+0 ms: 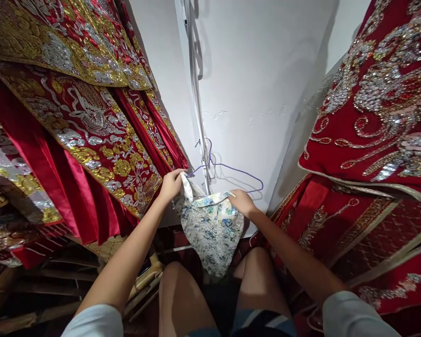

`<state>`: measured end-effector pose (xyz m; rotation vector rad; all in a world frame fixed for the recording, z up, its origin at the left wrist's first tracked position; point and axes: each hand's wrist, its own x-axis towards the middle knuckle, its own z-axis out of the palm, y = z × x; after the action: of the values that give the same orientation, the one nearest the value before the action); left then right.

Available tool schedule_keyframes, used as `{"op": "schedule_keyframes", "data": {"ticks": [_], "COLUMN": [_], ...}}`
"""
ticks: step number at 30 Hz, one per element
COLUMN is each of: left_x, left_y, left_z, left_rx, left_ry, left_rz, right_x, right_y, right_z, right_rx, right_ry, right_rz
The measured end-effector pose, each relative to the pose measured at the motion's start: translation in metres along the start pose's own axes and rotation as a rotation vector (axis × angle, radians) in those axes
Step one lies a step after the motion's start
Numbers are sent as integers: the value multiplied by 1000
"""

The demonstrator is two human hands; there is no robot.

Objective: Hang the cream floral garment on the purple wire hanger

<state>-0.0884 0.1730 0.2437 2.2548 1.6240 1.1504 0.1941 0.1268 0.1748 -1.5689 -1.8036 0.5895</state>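
A white floral garment (214, 229) with blue and green flowers hangs between my knees, its neckline facing up. My left hand (171, 184) pinches its left shoulder at the left end of a purple hanger (238, 172). With closed fingers, my right hand (241, 201) grips the right side of the neckline. The hanger's right arm is bare and lies just above that hand. Its hook is on a white metal rack (196, 93) against the wall. Cloth partly hides the fingertips of both hands.
Red gowns with gold and silver embroidery (91, 117) hang close on the left. More red beaded gowns (382, 103) crowd the right. A white wall (252, 84) stands straight ahead. Bamboo-like poles (52, 276) are low at the left.
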Motion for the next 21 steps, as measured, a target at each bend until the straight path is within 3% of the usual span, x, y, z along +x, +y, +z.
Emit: {"op": "schedule_keyframes", "data": {"ticks": [3, 7, 9, 11, 16, 18, 21], "left_x": [-3, -12, -12, -10, -8, -11, -16], "left_y": [12, 9, 8, 9, -2, -11, -17], "left_z": [-1, -8, -10, -12, -22, -23, -16], "left_rx": [-8, 87, 122, 172, 202, 106, -59], "left_ry": [20, 33, 6, -8, 97, 150, 136], "left_rz": [70, 56, 76, 94, 6, -56, -61], "right_x": [-5, -3, 5, 14, 21, 14, 1], "right_y": [3, 18, 24, 27, 23, 18, 9], "right_z": [0, -22, -42, -66, -117, -118, -99], "right_rx": [80, 213, 184, 193, 427, 549, 692], "right_ry": [44, 429, 479, 336, -380, -389, -53], "right_rz": [-45, -74, -75, -100, -12, 41, 15]}}
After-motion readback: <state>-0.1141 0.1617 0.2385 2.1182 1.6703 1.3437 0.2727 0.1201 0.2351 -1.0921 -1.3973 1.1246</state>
